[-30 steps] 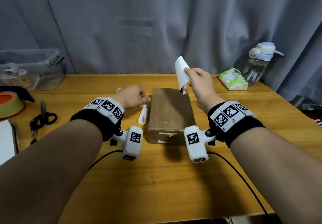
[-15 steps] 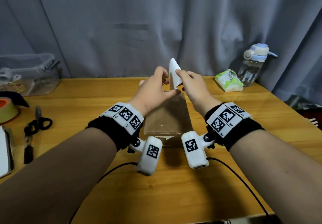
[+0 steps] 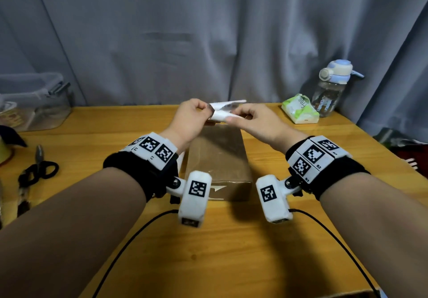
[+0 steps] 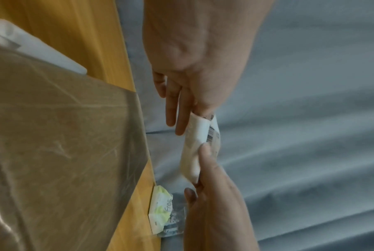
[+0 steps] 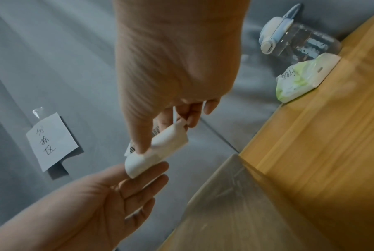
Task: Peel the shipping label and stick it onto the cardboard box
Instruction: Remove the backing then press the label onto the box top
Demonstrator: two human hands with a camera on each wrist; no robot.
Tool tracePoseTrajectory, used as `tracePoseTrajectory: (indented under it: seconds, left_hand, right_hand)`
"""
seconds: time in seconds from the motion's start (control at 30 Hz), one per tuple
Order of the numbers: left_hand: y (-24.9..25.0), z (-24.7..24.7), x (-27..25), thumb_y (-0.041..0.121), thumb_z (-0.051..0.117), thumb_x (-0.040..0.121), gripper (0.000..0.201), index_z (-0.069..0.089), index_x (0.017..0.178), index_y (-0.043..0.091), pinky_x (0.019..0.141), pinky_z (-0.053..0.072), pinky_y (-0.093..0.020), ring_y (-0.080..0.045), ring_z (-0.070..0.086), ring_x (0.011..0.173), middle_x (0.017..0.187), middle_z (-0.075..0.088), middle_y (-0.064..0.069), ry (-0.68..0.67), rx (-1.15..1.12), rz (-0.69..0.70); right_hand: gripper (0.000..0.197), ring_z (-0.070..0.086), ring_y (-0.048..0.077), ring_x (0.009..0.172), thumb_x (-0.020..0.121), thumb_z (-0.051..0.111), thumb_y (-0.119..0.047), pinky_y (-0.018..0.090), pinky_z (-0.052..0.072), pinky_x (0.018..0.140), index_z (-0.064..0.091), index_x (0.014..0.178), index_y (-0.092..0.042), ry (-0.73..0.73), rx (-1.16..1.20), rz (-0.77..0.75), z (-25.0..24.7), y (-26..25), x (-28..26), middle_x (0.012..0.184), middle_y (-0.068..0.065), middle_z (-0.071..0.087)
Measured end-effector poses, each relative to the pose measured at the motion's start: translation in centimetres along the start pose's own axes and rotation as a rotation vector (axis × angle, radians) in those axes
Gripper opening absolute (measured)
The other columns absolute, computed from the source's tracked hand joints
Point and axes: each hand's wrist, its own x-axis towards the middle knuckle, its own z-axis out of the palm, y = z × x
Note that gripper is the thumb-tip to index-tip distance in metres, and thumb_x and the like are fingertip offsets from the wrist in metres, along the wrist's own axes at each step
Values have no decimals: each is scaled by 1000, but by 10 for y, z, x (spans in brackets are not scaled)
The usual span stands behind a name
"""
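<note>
- I have the shipping label point(image 3: 225, 112) up in the air between both hands, over the far end of the cardboard box point(image 3: 217, 158), so the sheet can be worked free and then brought straight down.
- My left hand point(image 3: 190, 121) pinches the left end of the label between thumb and fingertips; its other fingers point(image 4: 173, 108) hang straight below.
- My right hand point(image 3: 252, 121) pinches the right end, thumb point(image 5: 138, 135) pressed on the curled white layer. Barcode print shows on the layer behind.
- The two layers part at the left end, which I judge is the backing coming away; gripping both ends gives the pull needed to separate them.
- The box lies flat near the middle of the worktop point(image 3: 231, 251), tape-glossy top face up and bare, not yet labelled.
- A curled white strip point(image 4: 31, 47) lies on the worktop just beside the box's left side.
- A tissue pack point(image 3: 300, 110) and a water bottle point(image 3: 331, 89) stand at the far right corner, well apart from the work.
</note>
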Motion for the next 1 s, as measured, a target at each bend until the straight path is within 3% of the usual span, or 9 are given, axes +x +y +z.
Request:
tracePoseTrajectory:
  seconds: [0.13,0.27,0.4,0.5,0.57,0.63,0.77,0.87,1.0]
  left_hand:
    - [-11,-7,-2,16,60,88,9,64,84,8,50,43,-13,-8,54,61,71,60,-3,-116,-81,-213]
    - [-20,-15,-1,20,64,84,12,69,93,14,79,41,-26,-17,55,90,97,65,-4,-162,-7,-339]
    - [-26,-11,-5,24,66,83,12,63,72,24,63,31,-25,-16,49,97,100,62,2,-136,-23,-460]
    - [-26,0,-8,22,63,86,15,58,72,22,62,29,-24,-15,49,93,99,60,2,-104,-83,-472]
    - [-24,8,-9,20,61,87,2,63,85,19,69,35,-27,-13,50,83,95,61,1,-89,-119,-478]
    - [-24,14,-9,18,60,87,15,65,99,11,70,40,-28,-11,53,76,90,65,0,-65,-135,-466]
    - [-26,16,-4,7,62,86,15,58,72,11,68,49,-13,-16,60,79,93,66,-9,-59,-81,-322]
    - [-27,10,-2,1,63,84,2,62,85,3,44,41,-2,-7,51,61,72,58,-2,-127,16,-244]
    - [-28,8,5,1,66,81,16,59,71,12,63,47,-13,-11,54,65,69,58,-1,-193,118,-144]
  right_hand:
    - [12,53,14,89,75,76,-13,20,43,76,67,81,-14,-131,-89,-2,0,3,-6,95,-1,56]
    - [18,55,17,90,74,74,-2,15,44,70,60,79,-13,-199,-50,47,-3,0,-9,95,3,59]
    - [28,55,20,86,74,68,9,25,45,74,58,70,-17,-260,21,121,-2,8,-12,97,18,63]
    - [33,53,19,81,75,66,11,28,43,75,60,68,-21,-272,60,154,-2,18,-17,93,18,62]
    - [30,54,19,84,76,68,6,29,44,79,61,68,-22,-256,36,154,-4,22,-19,102,25,66]
    - [28,57,17,88,77,71,0,26,46,81,62,68,-25,-244,-19,121,-4,23,-20,110,23,68]
    - [25,59,16,86,78,70,-3,23,49,79,61,70,-24,-266,-153,26,-7,19,-22,104,18,70]
    - [23,65,24,90,78,69,-4,37,51,88,64,72,-26,-320,-243,-1,-10,17,-20,100,15,72]
    - [17,66,25,94,77,71,-7,41,52,91,70,79,-24,-359,-265,18,-13,17,-20,101,13,73]
